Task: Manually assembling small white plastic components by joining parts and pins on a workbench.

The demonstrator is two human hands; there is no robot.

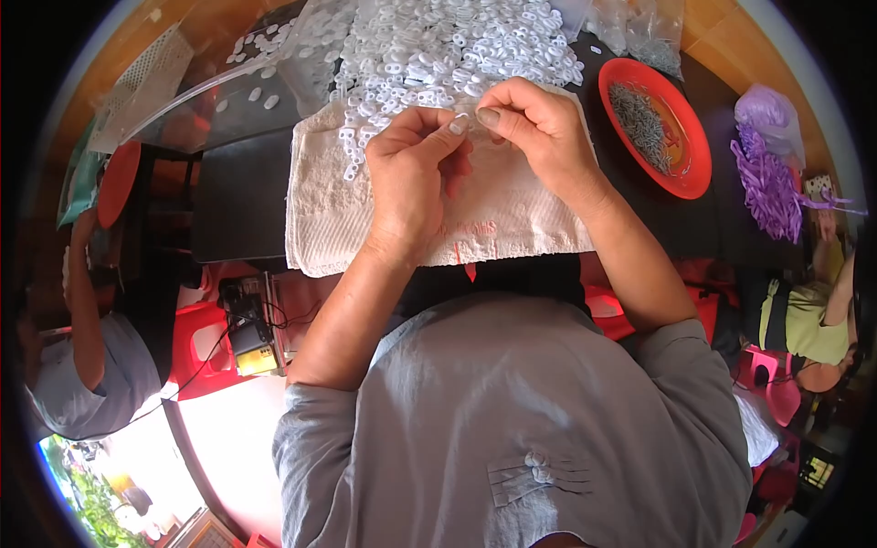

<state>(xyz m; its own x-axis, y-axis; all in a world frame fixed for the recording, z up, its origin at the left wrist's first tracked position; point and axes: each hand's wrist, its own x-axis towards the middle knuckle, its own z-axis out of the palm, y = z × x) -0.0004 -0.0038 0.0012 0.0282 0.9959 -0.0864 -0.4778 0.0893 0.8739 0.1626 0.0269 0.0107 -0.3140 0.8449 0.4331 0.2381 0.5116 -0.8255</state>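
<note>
Left hand (416,169), right hand (539,132) pinch white piece (472,121) between fingertips.

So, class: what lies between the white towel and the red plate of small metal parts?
In the head view, only bare dark tabletop separates towel and plate.

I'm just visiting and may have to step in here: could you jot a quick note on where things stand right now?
Left hand and right hand: fingertips pinched together over the white towel, on something too small to make out.
Heap of small white plastic pieces: at the towel's far edge, on the dark table.
Red plate of small grey metal parts: to the right.
Done: cannot tell; no finished pile is distinguishable.
Left: the big heap.
</note>
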